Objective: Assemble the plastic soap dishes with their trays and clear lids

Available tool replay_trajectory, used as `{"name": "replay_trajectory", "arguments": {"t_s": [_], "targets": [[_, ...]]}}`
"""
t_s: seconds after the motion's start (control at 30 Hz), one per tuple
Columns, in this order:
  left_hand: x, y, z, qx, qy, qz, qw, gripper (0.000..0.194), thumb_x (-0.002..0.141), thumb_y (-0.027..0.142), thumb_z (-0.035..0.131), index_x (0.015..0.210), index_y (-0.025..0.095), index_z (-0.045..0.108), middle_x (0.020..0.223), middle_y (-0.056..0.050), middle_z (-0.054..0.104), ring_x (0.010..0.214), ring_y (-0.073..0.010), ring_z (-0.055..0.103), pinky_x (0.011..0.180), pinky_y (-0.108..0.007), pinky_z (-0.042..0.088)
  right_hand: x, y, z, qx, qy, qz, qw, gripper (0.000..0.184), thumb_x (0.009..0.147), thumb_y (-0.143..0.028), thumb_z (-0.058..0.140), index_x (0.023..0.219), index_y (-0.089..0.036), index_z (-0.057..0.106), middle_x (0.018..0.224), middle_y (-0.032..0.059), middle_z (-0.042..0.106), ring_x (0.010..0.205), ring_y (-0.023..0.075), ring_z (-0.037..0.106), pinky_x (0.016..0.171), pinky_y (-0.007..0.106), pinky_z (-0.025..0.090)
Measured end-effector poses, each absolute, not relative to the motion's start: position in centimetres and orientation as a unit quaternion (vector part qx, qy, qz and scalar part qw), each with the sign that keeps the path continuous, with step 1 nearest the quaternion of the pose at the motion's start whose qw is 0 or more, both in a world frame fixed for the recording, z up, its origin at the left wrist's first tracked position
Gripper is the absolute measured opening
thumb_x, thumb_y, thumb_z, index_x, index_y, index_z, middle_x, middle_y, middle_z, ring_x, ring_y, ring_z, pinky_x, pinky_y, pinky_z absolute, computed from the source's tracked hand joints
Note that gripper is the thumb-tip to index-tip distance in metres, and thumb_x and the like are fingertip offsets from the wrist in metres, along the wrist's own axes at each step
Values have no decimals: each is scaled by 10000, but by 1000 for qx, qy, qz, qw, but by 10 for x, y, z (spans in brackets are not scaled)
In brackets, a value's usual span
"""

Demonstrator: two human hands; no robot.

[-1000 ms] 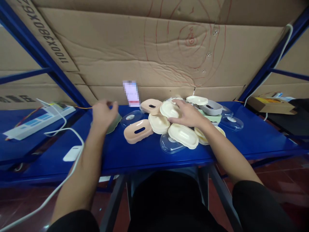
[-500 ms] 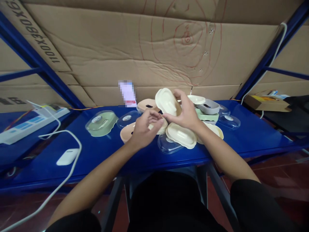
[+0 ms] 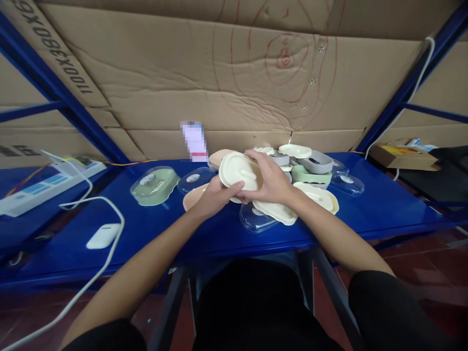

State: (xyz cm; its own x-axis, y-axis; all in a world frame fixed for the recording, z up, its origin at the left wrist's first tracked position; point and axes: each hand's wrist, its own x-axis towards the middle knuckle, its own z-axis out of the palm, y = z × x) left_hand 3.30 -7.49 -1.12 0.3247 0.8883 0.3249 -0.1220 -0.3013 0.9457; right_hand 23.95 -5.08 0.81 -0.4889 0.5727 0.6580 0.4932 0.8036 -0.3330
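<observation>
Both hands grip one cream oval soap-dish part [image 3: 237, 169] just above a pile of similar parts on the blue table [image 3: 383, 209]. My left hand [image 3: 212, 197] holds its lower left edge, thumb on top. My right hand [image 3: 268, 183] wraps its right side, fingers curled over it. Below them lie a peach dish [image 3: 192, 197], another cream part [image 3: 276, 212] and a clear lid [image 3: 254, 222]. A green dish with a clear lid [image 3: 155, 185] stands apart to the left.
Grey, green and cream parts [image 3: 314, 168] and clear lids [image 3: 347, 184] lie at the right of the pile. A white case [image 3: 103, 236] and a white cable [image 3: 91, 200] lie on the left. A power strip [image 3: 47, 183] sits on the neighbouring shelf. Cardboard lines the back.
My left hand left the green lidded dish at the left and came to the pile. My right hand lifted a cream part, and both hands now hold it lower.
</observation>
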Motion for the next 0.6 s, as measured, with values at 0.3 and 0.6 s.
{"name": "replay_trajectory", "arguments": {"t_s": [0.3, 0.6], "targets": [[32, -71, -10, 532, 263, 571, 567, 735, 829, 305, 810, 1513, 190, 567, 1090, -126, 840, 768, -287, 809, 580, -376, 677, 288, -40, 46, -424, -795, -33, 432, 657, 1020, -710, 511, 1459, -227, 582, 1544, 209, 590, 1497, 426, 491, 1267, 646, 350], [23, -62, -12, 462, 268, 606, 589, 746, 770, 217, 779, 1485, 160, 574, 1054, -111, 836, 833, -295, 810, 541, -305, 644, 400, 19, 37, -837, -530, 29, 130, 1076, 749, -654, 881, 1549, -54, 483, 1588, 348, 516, 1491, 494, 502, 1187, 605, 440]]}}
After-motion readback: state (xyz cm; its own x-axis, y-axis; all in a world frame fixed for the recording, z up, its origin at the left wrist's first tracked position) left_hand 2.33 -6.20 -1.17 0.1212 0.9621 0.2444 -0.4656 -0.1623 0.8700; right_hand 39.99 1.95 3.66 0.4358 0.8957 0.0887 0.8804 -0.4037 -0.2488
